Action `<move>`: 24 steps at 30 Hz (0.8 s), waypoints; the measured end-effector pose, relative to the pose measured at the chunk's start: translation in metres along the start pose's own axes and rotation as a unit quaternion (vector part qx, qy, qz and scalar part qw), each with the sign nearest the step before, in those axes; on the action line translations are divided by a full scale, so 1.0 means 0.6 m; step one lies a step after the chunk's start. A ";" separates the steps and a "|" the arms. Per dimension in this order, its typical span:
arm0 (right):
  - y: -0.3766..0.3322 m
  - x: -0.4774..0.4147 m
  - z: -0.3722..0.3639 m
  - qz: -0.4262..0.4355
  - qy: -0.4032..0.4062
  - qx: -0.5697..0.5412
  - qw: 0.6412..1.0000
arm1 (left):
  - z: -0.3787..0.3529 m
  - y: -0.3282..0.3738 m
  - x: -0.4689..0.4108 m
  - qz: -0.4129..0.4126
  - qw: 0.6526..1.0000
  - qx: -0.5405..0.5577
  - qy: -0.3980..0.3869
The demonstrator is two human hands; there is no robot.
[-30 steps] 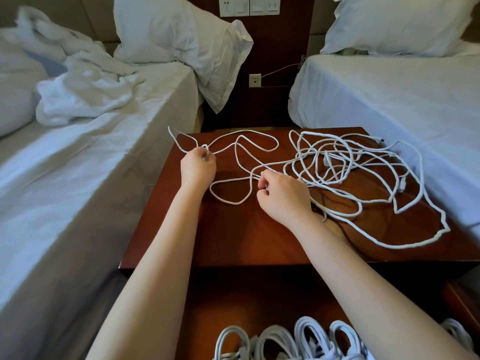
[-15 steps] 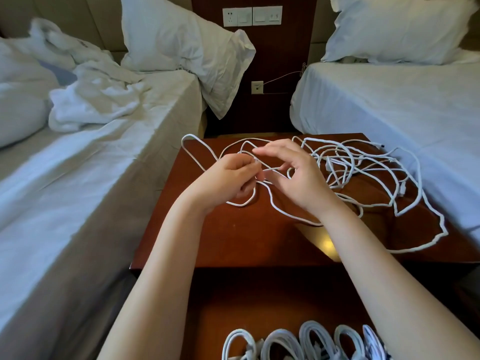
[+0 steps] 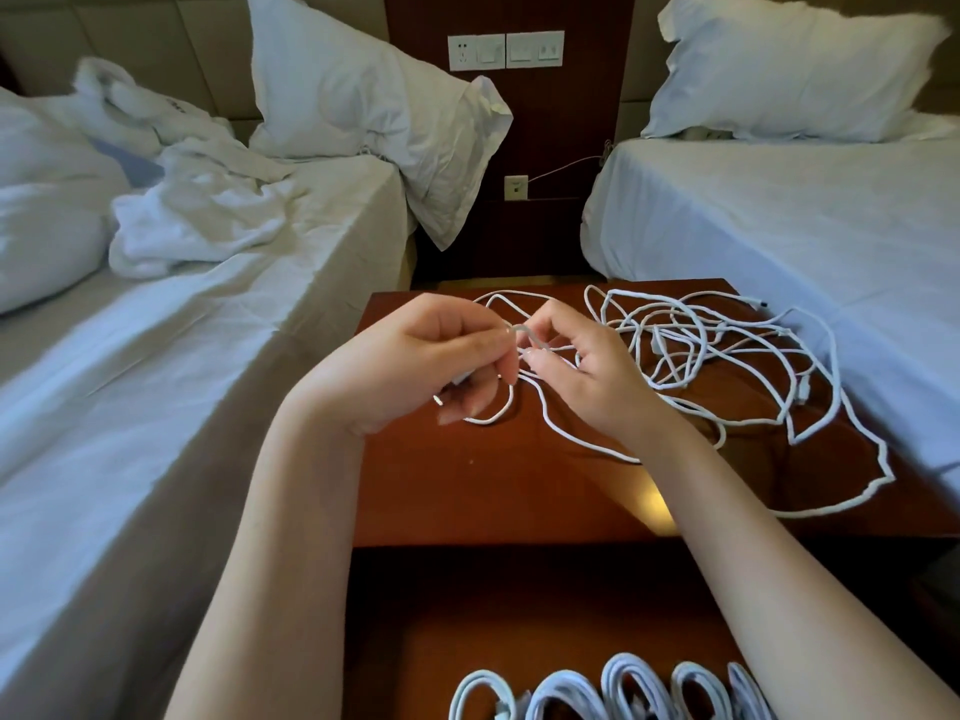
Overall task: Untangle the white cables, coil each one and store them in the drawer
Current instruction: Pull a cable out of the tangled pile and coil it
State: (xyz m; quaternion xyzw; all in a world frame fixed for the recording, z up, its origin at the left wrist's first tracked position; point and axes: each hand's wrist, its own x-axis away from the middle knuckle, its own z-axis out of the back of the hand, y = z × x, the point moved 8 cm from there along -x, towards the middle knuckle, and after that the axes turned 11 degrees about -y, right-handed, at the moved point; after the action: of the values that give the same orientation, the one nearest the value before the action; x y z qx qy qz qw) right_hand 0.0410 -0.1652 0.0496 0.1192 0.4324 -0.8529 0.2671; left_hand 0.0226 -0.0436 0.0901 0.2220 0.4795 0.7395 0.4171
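Left bed (image 3: pixel 156 407) and right bed (image 3: pixel 779 226) flanking red-brown tabletop (image 3: pixel 493 485), open drawer (image 3: pixel 519 641) in front, tangled white cables (image 3: pixel 655 343) spread over the tabletop's right half, coiled cables (image 3: pixel 618 688) in the drawer, left hand (image 3: pixel 415 366) and right hand (image 3: pixel 587 371) meeting above, each pinching one cable loop (image 3: pixel 521 331)

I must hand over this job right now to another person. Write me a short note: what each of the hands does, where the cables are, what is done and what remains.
Left hand: pinches a bend of one white cable above the nightstand.
Right hand: pinches the same bend from the other side.
Tangle: loose on the nightstand's right half, not sorted.
Done: several coiled cables stand in the open drawer.
To do: free this cable, coil it, store it, then the rest.
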 end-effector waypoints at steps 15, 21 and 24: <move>-0.002 0.008 0.012 -0.056 0.057 -0.031 0.996 | -0.111 0.002 -0.036 0.022 0.974 0.038 -0.224; -0.015 0.003 -0.070 -0.066 -0.075 -0.039 0.994 | -0.043 0.025 -0.030 -0.117 0.984 0.128 -0.031; 0.002 0.005 -0.127 -0.089 -0.177 0.056 0.978 | 0.000 0.023 -0.021 -0.166 0.961 0.208 0.078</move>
State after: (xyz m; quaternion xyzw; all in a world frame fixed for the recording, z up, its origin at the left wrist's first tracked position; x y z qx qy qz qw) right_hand 0.0368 -0.1056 0.0021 -0.0580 0.3383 -0.9040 0.2549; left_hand 0.0239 -0.0570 0.1033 0.1634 0.6840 0.5586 0.4398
